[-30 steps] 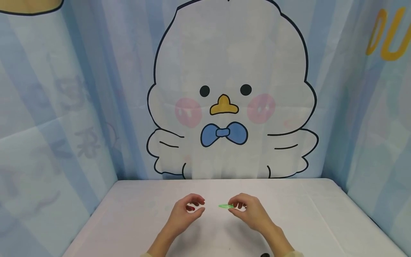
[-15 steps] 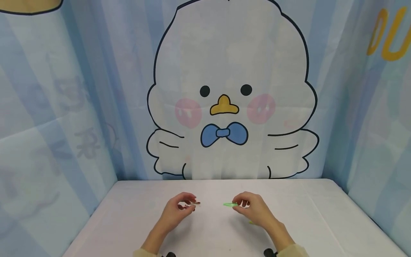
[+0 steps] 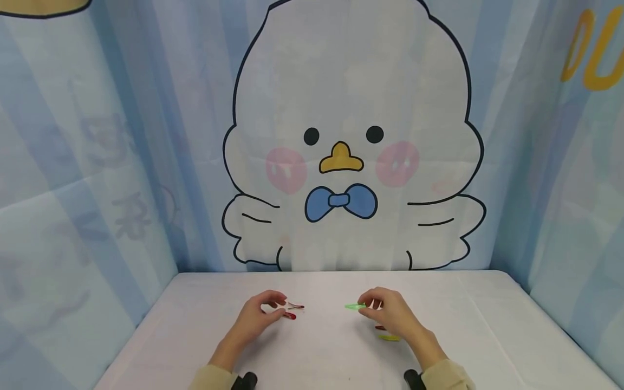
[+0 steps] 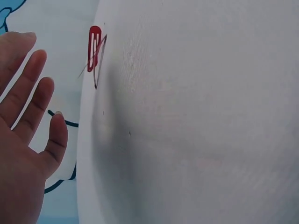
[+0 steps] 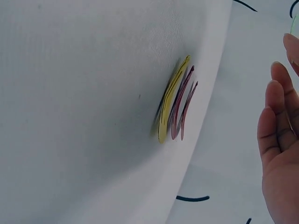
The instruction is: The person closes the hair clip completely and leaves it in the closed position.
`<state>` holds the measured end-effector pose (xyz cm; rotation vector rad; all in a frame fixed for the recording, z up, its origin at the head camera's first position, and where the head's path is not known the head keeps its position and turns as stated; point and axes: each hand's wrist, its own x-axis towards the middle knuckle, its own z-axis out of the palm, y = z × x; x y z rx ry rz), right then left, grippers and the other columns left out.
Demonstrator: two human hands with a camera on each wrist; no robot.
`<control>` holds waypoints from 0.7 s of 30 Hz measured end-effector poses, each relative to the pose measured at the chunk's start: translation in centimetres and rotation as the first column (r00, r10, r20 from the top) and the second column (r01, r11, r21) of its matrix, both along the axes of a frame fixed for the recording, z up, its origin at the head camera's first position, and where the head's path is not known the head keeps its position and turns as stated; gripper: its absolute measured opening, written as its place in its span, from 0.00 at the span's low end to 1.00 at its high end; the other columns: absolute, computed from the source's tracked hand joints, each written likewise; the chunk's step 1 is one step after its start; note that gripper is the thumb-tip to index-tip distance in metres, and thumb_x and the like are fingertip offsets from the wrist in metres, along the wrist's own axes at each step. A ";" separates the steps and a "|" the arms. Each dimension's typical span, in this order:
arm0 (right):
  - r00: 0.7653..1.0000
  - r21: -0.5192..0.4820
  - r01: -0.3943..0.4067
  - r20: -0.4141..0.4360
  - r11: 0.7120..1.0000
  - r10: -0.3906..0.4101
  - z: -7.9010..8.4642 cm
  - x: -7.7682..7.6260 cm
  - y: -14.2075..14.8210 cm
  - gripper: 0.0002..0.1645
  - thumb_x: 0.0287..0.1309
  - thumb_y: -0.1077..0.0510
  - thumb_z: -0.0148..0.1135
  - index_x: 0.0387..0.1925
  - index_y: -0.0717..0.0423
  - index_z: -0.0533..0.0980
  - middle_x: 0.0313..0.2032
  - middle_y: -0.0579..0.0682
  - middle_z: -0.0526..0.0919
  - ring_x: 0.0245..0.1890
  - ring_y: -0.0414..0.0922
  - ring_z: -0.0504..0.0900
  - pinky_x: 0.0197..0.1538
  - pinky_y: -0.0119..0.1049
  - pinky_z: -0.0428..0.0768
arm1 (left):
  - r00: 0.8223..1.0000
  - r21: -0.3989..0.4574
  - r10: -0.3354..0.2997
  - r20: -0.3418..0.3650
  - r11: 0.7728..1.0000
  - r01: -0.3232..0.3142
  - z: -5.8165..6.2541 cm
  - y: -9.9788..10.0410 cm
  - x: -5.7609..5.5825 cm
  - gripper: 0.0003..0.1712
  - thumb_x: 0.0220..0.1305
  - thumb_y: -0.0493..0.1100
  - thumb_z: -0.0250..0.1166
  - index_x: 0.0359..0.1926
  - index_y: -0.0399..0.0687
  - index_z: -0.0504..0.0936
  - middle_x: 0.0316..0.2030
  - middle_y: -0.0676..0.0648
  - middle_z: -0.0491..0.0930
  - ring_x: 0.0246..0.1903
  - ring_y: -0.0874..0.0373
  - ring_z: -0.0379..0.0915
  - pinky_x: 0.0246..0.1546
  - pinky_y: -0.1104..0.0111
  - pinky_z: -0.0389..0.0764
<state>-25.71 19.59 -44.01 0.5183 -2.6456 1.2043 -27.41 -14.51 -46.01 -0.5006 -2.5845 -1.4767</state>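
Slender light-green hair clip point(image 3: 353, 306) is pinched in the right hand point(image 3: 392, 312), beyond the narrow, curved yellow hair clip point(image 3: 389, 338) on the white, fine-textured desk point(image 3: 317, 352). Left hand point(image 3: 254, 316), fingers parted, and slotted red hair clip point(image 4: 95, 44): well left of the yellow hair clip.

Six hair clips point(image 5: 170, 102); two hands point(image 3: 255, 317) point(image 3: 390, 313)

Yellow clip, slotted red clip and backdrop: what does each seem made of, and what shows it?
Yellow clip: perhaps painted metal, though plastic is possible; it looks thin, bowed and smooth.
Slotted red clip: probably similar, its flat strip evenly coloured.
Backdrop: likely printed cloth with a matt finish; it shows soft folds and creases.
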 end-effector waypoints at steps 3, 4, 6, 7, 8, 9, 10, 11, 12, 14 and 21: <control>1.000 0.026 0.005 -0.001 1.000 -0.005 -0.1 -0.4 0.3 0.06 0.55 0.60 0.74 0.35 0.49 0.84 0.30 0.41 0.78 0.30 0.41 0.72 0.32 0.34 0.73 | 1.000 -0.018 -0.013 0.028 1.000 0.013 -0.1 -0.2 -0.4 0.14 0.62 0.35 0.71 0.49 0.44 0.84 0.41 0.52 0.83 0.44 0.53 0.75 0.46 0.57 0.76; 1.000 0.033 0.008 0.001 0.999 -0.008 -0.1 -0.5 0.4 0.06 0.55 0.60 0.75 0.35 0.49 0.84 0.30 0.40 0.78 0.30 0.41 0.73 0.33 0.34 0.73 | 0.999 -0.026 -0.016 0.040 1.000 0.017 -0.2 -0.3 -0.5 0.14 0.62 0.35 0.71 0.49 0.43 0.83 0.41 0.52 0.83 0.44 0.53 0.75 0.46 0.57 0.76; 1.000 0.043 0.009 0.008 0.999 -0.009 -0.2 -0.7 0.6 0.06 0.55 0.60 0.75 0.35 0.49 0.84 0.30 0.41 0.78 0.30 0.41 0.73 0.33 0.34 0.73 | 0.997 -0.042 -0.018 0.070 0.999 0.021 -0.3 -0.4 -0.7 0.14 0.62 0.36 0.71 0.49 0.43 0.83 0.41 0.52 0.83 0.44 0.52 0.74 0.46 0.58 0.76; 1.000 0.045 0.008 0.017 0.999 -0.008 -0.2 -0.8 0.7 0.06 0.56 0.60 0.74 0.35 0.49 0.84 0.30 0.41 0.78 0.30 0.41 0.73 0.33 0.34 0.73 | 0.996 -0.049 -0.017 0.084 0.999 0.021 -0.3 -0.4 -0.8 0.14 0.62 0.36 0.71 0.49 0.44 0.83 0.41 0.52 0.82 0.45 0.52 0.74 0.46 0.58 0.76; 1.000 0.048 0.008 0.021 0.999 -0.009 -0.2 -0.9 0.8 0.06 0.55 0.60 0.74 0.35 0.49 0.84 0.30 0.41 0.78 0.30 0.41 0.73 0.32 0.34 0.73 | 0.995 -0.057 -0.015 0.096 0.998 0.020 -0.3 -0.5 -1.0 0.14 0.62 0.36 0.71 0.49 0.44 0.83 0.42 0.52 0.82 0.45 0.52 0.73 0.46 0.58 0.76; 1.000 0.048 0.008 0.026 0.999 -0.009 -0.3 -1.0 0.9 0.06 0.56 0.61 0.74 0.35 0.49 0.84 0.30 0.41 0.78 0.30 0.41 0.73 0.32 0.34 0.72 | 0.994 -0.064 -0.011 0.109 0.998 0.018 -0.3 -0.5 -1.0 0.14 0.62 0.36 0.71 0.49 0.44 0.83 0.42 0.52 0.82 0.45 0.52 0.73 0.46 0.58 0.76; 1.000 0.049 0.007 0.029 0.999 -0.008 -0.3 -1.1 1.0 0.06 0.55 0.61 0.74 0.35 0.50 0.84 0.30 0.41 0.77 0.30 0.41 0.73 0.32 0.33 0.72 | 0.993 -0.074 -0.007 0.116 0.997 0.016 -0.3 -0.5 -1.2 0.14 0.62 0.37 0.72 0.48 0.45 0.83 0.42 0.52 0.81 0.45 0.52 0.72 0.46 0.59 0.76; 0.999 0.047 0.004 0.031 0.999 -0.005 -0.3 -1.1 1.2 0.06 0.55 0.61 0.74 0.35 0.50 0.84 0.30 0.42 0.77 0.29 0.41 0.73 0.31 0.33 0.72 | 0.993 -0.083 -0.004 0.121 0.996 0.014 -0.4 -0.5 -1.3 0.13 0.62 0.37 0.72 0.48 0.46 0.83 0.42 0.52 0.81 0.45 0.52 0.72 0.46 0.58 0.76; 0.999 0.046 0.001 0.035 0.999 -0.003 -0.4 -1.2 1.3 0.06 0.55 0.61 0.74 0.35 0.50 0.84 0.30 0.42 0.77 0.29 0.41 0.73 0.31 0.33 0.72 | 0.992 -0.090 -0.002 0.126 0.996 0.013 -0.4 -0.6 -1.4 0.13 0.62 0.37 0.72 0.48 0.46 0.84 0.42 0.53 0.81 0.45 0.52 0.72 0.46 0.58 0.76; 0.999 0.045 -0.003 0.034 0.999 0.001 -0.5 -1.3 1.5 0.06 0.55 0.61 0.74 0.35 0.51 0.84 0.30 0.42 0.77 0.29 0.42 0.73 0.30 0.34 0.72 | 0.992 -0.108 0.000 0.127 0.994 0.014 -0.4 -0.7 -1.5 0.13 0.62 0.37 0.72 0.48 0.46 0.84 0.41 0.53 0.81 0.45 0.53 0.72 0.47 0.57 0.76; 0.997 0.062 0.019 0.071 0.998 -0.023 -1.0 -1.7 1.8 0.06 0.55 0.61 0.75 0.34 0.51 0.84 0.30 0.43 0.77 0.28 0.42 0.73 0.28 0.34 0.72 | 0.993 -0.164 0.002 0.118 0.986 0.018 -0.5 -0.9 -2.0 0.13 0.60 0.34 0.72 0.46 0.46 0.83 0.40 0.53 0.81 0.43 0.54 0.74 0.49 0.53 0.74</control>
